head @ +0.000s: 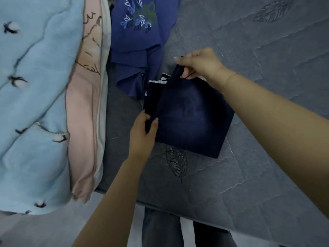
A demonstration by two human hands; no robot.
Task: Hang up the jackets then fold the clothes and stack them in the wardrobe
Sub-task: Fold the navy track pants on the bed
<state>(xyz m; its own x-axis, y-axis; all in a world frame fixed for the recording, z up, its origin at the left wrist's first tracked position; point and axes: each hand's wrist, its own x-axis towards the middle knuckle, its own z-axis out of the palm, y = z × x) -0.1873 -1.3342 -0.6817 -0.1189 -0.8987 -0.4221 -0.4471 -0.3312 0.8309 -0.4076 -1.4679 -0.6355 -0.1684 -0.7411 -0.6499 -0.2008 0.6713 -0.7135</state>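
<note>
Grey bed (249, 104), navy cloth (187, 118) half-folded: left hand (142, 134) pinching near corner, right hand (199, 63) pinching far one. Slack grip, fold likely slipping crooked.

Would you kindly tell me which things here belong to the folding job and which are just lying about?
In the job: dark navy garment, held by left hand and right hand; blue embroidered garment.
Lying about: light blue blanket, pink sheet, grey bed cover.
</note>
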